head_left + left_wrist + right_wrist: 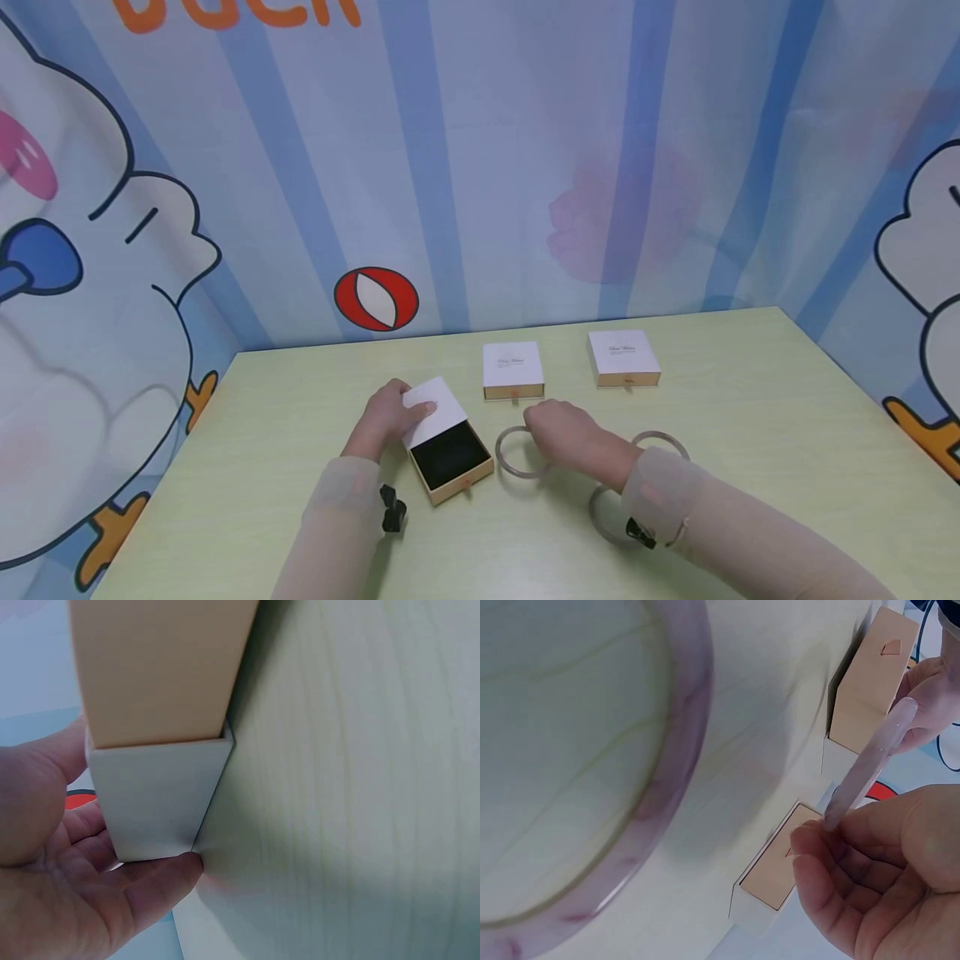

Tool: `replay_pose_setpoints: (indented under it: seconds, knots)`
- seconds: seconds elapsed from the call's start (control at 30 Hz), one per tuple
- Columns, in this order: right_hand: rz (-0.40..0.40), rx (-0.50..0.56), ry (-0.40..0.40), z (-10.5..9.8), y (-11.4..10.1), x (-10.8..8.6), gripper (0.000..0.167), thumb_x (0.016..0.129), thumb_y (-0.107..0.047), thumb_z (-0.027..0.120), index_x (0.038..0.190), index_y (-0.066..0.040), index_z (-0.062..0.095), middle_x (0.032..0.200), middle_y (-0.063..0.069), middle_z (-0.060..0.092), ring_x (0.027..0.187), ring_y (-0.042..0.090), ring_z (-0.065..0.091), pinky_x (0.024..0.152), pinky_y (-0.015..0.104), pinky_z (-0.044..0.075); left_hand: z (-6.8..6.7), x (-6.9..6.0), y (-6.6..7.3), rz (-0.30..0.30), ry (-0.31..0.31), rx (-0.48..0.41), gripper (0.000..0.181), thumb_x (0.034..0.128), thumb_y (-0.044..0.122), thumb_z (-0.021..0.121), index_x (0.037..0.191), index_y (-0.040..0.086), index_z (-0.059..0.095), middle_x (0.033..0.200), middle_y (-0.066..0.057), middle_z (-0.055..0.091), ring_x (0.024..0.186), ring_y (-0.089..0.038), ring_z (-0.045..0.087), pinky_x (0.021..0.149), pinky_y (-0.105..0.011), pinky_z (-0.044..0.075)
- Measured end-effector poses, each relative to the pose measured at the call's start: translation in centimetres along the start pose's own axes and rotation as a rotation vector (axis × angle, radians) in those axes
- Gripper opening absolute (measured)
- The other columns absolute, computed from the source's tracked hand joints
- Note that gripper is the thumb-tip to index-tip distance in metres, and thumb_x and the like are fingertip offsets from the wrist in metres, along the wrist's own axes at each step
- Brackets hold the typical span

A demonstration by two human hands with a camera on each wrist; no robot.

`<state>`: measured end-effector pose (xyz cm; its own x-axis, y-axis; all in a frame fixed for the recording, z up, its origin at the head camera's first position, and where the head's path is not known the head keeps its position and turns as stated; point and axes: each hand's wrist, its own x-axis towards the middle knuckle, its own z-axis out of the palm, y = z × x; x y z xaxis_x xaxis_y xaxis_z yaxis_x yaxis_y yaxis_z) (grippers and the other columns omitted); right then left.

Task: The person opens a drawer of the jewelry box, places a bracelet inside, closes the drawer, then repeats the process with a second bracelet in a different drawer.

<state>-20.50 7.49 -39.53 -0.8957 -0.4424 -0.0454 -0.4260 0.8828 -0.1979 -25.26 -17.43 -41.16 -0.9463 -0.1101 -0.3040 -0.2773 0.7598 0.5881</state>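
My left hand (379, 423) grips the white sleeve (437, 407) of a small drawer box, thumb on top. Its tan drawer (463, 482) is pulled partway out and shows a black lining. In the left wrist view, the fingers curl around the end of the white sleeve (161, 802). Just right of the box, my right hand (573, 440) pinches a pale, translucent bangle (519, 474) by its edge. Seen from the right wrist, the held bangle (870, 765) is nearly edge-on between thumb and fingertips, above the table.
Two closed white boxes, one in the middle (512, 364) and one farther right (625, 352), stand toward the table's back edge. Two more bangles lie near my right forearm, one behind it (662, 433) and one partly hidden under it (594, 510). A printed cloth (510, 167) hangs behind the table.
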Motion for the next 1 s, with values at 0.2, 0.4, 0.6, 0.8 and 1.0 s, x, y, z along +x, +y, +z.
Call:
replay_pose_setpoints:
  seconds: [0.2, 0.4, 0.6, 0.8, 1.0]
  knots:
    - [0.001, -0.015, -0.007, 0.0, -0.3, 0.1, 0.011, 0.08, 0.005, 0.064, 0.079, -0.006, 0.063, 0.072, 0.007, 0.062, 0.063, 0.017, 0.053, 0.056, 0.029, 0.05, 0.0, -0.1, 0.0, -0.001, 0.002, 0.0, 0.059, 0.0881, 0.035, 0.065, 0.132, 0.001, 0.043, 0.129, -0.019, 0.051, 0.111, -0.031, 0.046, 0.1, -0.048, 0.044]
    - [0.0, -0.021, -0.006, 0.0, -0.5, 0.2, 0.009, 0.079, 0.004, 0.067, 0.081, -0.005, 0.065, 0.071, 0.006, 0.061, 0.062, 0.016, 0.052, 0.056, 0.028, 0.049, 0.1, 0.2, -0.2, 0.004, 0.007, 0.001, 0.06, 0.0879, 0.035, 0.066, 0.132, 0.002, 0.043, 0.128, -0.019, 0.051, 0.111, -0.031, 0.046, 0.1, -0.047, 0.044]
    - [0.016, -0.004, -0.016, 0.0, -0.9, 0.3, 0.006, 0.081, 0.0, 0.068, 0.085, -0.005, 0.067, 0.071, 0.006, 0.062, 0.062, 0.015, 0.051, 0.056, 0.026, 0.049, 0.0, -0.1, 0.0, 0.007, 0.004, 0.0, 0.061, 0.0884, 0.035, 0.065, 0.133, 0.001, 0.042, 0.13, -0.02, 0.05, 0.112, -0.032, 0.046, 0.101, -0.048, 0.044]
    - [0.006, -0.003, 0.013, -0.1, -1.3, 0.2, 0.004, 0.085, -0.005, 0.066, 0.086, -0.004, 0.069, 0.07, 0.006, 0.062, 0.06, 0.015, 0.051, 0.053, 0.025, 0.048, 0.0, -0.1, 0.0, 0.002, 0.004, -0.002, 0.061, 0.0879, 0.035, 0.066, 0.133, 0.001, 0.042, 0.129, -0.019, 0.05, 0.112, -0.031, 0.046, 0.101, -0.047, 0.044]
    - [-0.004, 0.007, 0.029, -0.2, -1.7, 0.1, 0.005, 0.086, -0.005, 0.065, 0.084, -0.004, 0.069, 0.069, 0.006, 0.062, 0.059, 0.014, 0.051, 0.052, 0.024, 0.047, 0.0, -0.1, 0.0, 0.003, 0.005, -0.003, 0.061, 0.0878, 0.035, 0.066, 0.132, 0.001, 0.042, 0.129, -0.02, 0.051, 0.112, -0.032, 0.046, 0.101, -0.048, 0.044]
